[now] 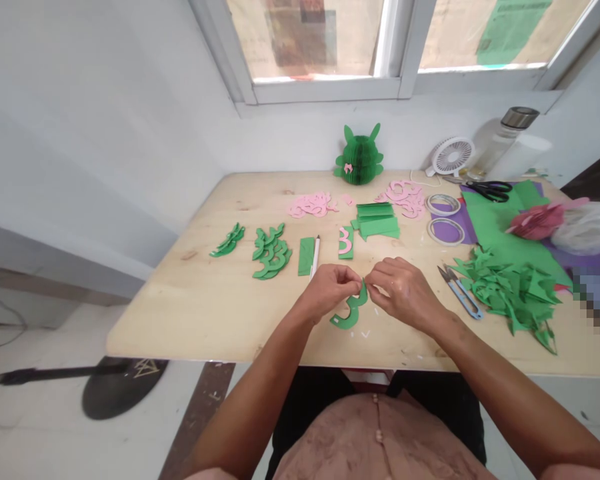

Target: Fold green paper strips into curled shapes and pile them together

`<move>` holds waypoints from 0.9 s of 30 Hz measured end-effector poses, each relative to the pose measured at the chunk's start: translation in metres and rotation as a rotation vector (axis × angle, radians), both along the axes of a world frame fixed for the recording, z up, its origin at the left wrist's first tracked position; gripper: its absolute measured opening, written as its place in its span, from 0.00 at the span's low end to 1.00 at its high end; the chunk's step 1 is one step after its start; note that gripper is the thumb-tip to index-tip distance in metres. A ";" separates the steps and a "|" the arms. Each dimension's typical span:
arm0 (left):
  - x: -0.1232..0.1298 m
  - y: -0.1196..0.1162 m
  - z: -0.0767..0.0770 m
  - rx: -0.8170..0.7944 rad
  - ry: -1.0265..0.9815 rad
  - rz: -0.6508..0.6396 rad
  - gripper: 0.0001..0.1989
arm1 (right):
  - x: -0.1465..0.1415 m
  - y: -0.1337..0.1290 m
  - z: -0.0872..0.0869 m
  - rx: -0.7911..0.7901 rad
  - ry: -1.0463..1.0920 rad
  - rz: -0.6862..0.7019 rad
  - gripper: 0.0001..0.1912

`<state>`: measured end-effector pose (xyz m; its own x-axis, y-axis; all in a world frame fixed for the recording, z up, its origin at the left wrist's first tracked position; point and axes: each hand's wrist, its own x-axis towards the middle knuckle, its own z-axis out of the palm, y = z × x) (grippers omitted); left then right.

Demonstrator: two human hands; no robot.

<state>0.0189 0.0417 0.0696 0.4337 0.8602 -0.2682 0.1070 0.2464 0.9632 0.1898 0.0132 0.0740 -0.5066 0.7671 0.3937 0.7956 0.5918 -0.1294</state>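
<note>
A curved green paper piece [351, 316] lies near the table's front edge, with a small white patch at its lower left end. My left hand [331, 291] pinches at its upper end, thumb and forefinger together. Close on the right, my right hand [399, 289] has its fingertips pressed together by the same end; whether it holds the piece or something tiny is hidden. Beyond my hands are a pink curved shape [345, 241] on a green rectangle, a white pen [315, 255] and a plain green rectangle [306, 257].
Green cutouts [271, 252] are piled at left. Blue snips [461, 293] and green scraps [517, 287] sit at right, near tape rolls [446, 231] and black scissors [490, 191]. Pink cutouts [310, 205] and a green paper figure [360, 160] stand further back.
</note>
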 end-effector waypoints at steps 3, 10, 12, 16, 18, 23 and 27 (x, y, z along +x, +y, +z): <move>0.000 0.000 -0.001 0.010 0.007 -0.008 0.02 | 0.001 0.002 0.000 -0.086 0.076 0.015 0.09; -0.003 0.000 0.000 0.009 0.014 -0.026 0.02 | 0.001 0.006 0.001 -0.298 0.269 0.017 0.06; -0.003 -0.001 0.001 0.007 0.008 -0.033 0.02 | 0.001 0.006 0.002 -0.382 0.330 0.002 0.06; -0.004 -0.001 0.002 0.009 0.002 -0.044 0.02 | 0.002 0.006 0.004 -0.512 0.413 -0.009 0.06; -0.004 0.000 0.002 0.013 0.002 -0.051 0.02 | 0.002 0.006 0.004 -0.538 0.435 -0.004 0.06; -0.005 0.000 0.001 0.011 -0.001 -0.053 0.02 | 0.001 0.007 0.001 -0.541 0.465 -0.014 0.06; -0.006 -0.001 -0.001 0.001 -0.024 -0.046 0.02 | -0.001 0.006 0.000 -0.543 0.498 -0.015 0.06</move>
